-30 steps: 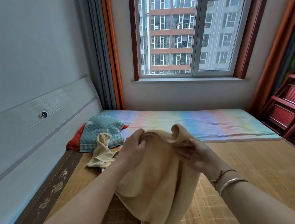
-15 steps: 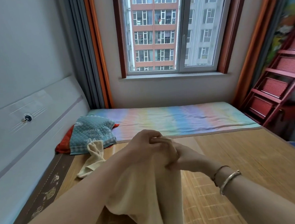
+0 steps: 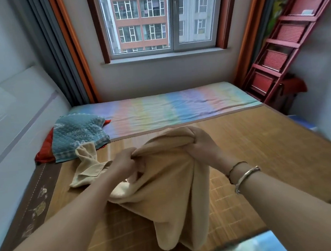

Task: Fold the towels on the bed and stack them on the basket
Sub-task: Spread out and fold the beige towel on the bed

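Both hands held a beige towel (image 3: 166, 195) up over the bed (image 3: 263, 156). The left hand (image 3: 122, 164) had its fingers curled into a bunched part of the towel's upper edge, while the right hand (image 3: 200, 144) gripped the same edge a little higher and further away, its fingers closed round a thick roll of cloth. Between the two hands the edge ran in a short, rumpled span, and the rest of the towel hung down in loose folds toward the bamboo mat (image 3: 282, 145) that covered the near part of the bed.

A second, paler towel (image 3: 88, 168) lay crumpled on the mat to the left, just beyond the left hand, with one end reaching up against a teal quilted pillow (image 3: 77, 133). That pillow sat on a red cushion (image 3: 46, 147) beside the white headboard (image 3: 10, 123). A rainbow-striped sheet (image 3: 169, 109) covered the far strip of the bed under the window (image 3: 159, 17). A red ladder shelf (image 3: 280, 55) leaned at the right wall. The right wrist wore a silver bangle (image 3: 245, 178) and a dark cord bracelet (image 3: 234, 168).
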